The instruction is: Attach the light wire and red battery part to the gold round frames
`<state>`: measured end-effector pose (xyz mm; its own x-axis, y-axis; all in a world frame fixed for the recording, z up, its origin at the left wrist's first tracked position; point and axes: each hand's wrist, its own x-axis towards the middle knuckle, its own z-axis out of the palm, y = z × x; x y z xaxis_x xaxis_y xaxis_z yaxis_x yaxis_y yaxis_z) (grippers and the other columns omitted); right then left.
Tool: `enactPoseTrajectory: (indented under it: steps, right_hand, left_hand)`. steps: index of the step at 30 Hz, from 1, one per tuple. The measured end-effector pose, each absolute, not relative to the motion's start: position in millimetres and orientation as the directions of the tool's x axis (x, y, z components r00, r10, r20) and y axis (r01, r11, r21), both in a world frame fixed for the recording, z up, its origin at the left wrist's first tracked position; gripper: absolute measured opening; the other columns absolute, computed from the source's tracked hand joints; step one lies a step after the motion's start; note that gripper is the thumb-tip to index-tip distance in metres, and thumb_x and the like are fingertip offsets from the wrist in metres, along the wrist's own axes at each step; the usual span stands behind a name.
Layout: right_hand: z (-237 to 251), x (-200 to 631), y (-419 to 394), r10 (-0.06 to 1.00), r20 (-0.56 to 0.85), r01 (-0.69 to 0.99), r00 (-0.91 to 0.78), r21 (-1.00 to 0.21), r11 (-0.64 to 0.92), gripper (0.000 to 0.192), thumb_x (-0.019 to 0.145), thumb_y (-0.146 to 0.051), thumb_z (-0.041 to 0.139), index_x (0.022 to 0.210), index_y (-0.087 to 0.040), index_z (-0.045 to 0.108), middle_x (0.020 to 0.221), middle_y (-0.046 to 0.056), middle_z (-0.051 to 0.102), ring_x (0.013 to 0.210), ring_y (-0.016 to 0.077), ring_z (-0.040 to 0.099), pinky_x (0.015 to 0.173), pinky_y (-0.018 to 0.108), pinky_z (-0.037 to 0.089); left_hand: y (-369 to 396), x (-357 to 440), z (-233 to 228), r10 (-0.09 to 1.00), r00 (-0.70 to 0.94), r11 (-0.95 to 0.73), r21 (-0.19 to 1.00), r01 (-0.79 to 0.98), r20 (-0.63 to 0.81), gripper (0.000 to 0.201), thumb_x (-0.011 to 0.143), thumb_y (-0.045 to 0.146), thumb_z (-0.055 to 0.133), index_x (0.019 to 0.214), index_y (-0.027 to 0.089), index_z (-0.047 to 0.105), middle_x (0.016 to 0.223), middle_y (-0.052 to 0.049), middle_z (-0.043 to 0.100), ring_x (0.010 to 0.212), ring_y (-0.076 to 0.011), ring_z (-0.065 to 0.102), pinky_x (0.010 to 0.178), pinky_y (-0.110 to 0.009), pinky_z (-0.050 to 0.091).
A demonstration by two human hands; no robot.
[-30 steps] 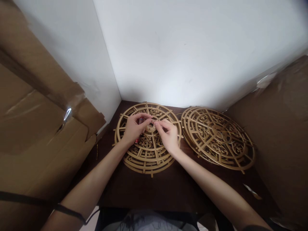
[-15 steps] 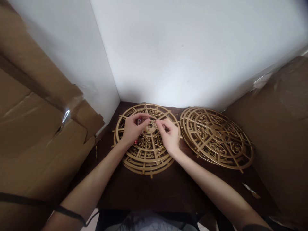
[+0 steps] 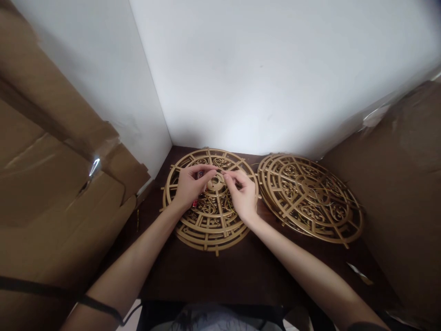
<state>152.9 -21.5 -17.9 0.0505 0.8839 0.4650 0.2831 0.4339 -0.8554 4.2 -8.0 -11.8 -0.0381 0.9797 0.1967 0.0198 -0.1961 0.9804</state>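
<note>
Both hands meet over the hub of a gold fretwork disc [image 3: 210, 216] on the dark bench [image 3: 241, 271]: left hand [image 3: 189, 187] curled around a small red object [image 3: 195, 201], right hand [image 3: 244, 193] pinching something too fine to identify. A second disc stack [image 3: 310, 197] lies just beside it, cardboard [image 3: 51, 184] at the left.

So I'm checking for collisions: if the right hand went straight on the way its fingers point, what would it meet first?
Probably the left hand: the right hand points left across the gold disc's hub, fingertips nearly meeting. Depth is unclear.

A single head-worn camera looks forward and down, near the dark table [image 3: 241, 276] against white walls.
</note>
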Motion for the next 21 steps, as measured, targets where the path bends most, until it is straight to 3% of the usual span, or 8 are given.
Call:
enactPoseTrajectory:
  steps: [7,10,16,21]
  right_hand:
    - [-11,153,-29,0.796,0.604,0.476,0.016,-0.705,0.526,0.024,0.086,-0.027,0.059,0.109,-0.028,0.067,0.100,0.003,0.064,0.098,0.0197,0.055,0.088,0.038,0.041]
    - [-7,153,-32,0.778,0.628,0.510,0.006,-0.671,0.538,0.018,0.086,-0.024,0.059,0.102,-0.025,0.068,0.096,0.003,0.065,0.096,0.0196,0.055,0.087,0.038,0.040]
    - [-8,154,-31,0.772,0.634,0.455,0.048,-0.702,0.548,0.006,0.086,-0.022,0.058,0.085,-0.021,0.065,0.086,0.001,0.065,0.088,0.0180,0.056,0.082,0.036,0.040]
    - [-9,155,-29,0.802,0.594,0.468,0.055,-0.725,0.505,0.007,0.085,-0.026,0.061,0.081,-0.022,0.065,0.086,0.001,0.066,0.090,0.0188,0.057,0.085,0.037,0.040]
  left_hand:
    - [-10,4,-8,0.984,-0.025,-0.177,0.984,0.025,0.178,0.023,0.071,0.032,0.072,0.085,0.014,0.073,0.043,0.004,0.049,0.035,-0.0047,0.038,0.036,-0.018,0.030]
    - [-11,4,-7,0.983,0.014,-0.183,0.983,0.021,0.183,0.023,0.072,0.032,0.071,0.086,0.015,0.073,0.046,0.003,0.051,0.036,-0.0046,0.038,0.035,-0.018,0.030]
    - [-12,4,-7,0.958,0.115,-0.265,0.964,0.010,0.262,0.016,0.073,0.029,0.071,0.082,0.016,0.073,0.075,-0.002,0.065,0.042,-0.0019,0.040,0.037,-0.018,0.029]
    - [-14,4,-5,0.959,0.160,-0.236,0.972,-0.001,0.233,0.017,0.074,0.029,0.070,0.084,0.016,0.073,0.075,-0.003,0.065,0.041,-0.0015,0.039,0.037,-0.019,0.027]
